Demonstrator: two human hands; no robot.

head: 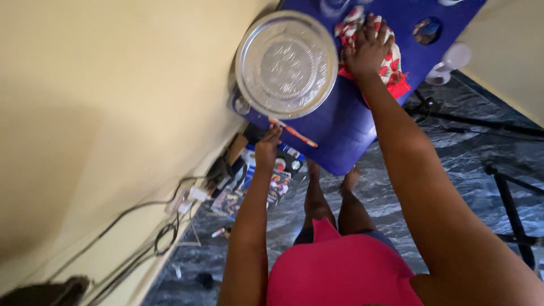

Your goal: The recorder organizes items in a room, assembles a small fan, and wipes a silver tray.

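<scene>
Right hand: The right hand (368, 48) lies palm down on a red-and-white patterned cloth (391, 68), fingers spread flat and pressing it to the blue table (345, 124); it is open upon the cloth, not clenched around it.
Right arm: Stretched nearly straight from the shoulder at the lower right of the frame up to the cloth, the wrist in line with the forearm.
Left hand: The left hand (267, 148) reaches to the near edge of the table, fingertips at the rim beside an orange pen (294, 133); whether it grips the edge or merely touches it cannot be told.
Left arm: Extended upward alongside the body, elbow nearly straight.
Tray: A round silver tray (286, 63) sits on the table just left of the right hand and directly beyond the left.
Below the left hand: Printed booklets (266, 181) lie on the marbled dark floor (396, 187), with cables (170, 226) along the cream wall (102, 113).
Body: A pink garment (340, 266) and bare feet (331, 175) show under the arms.
</scene>
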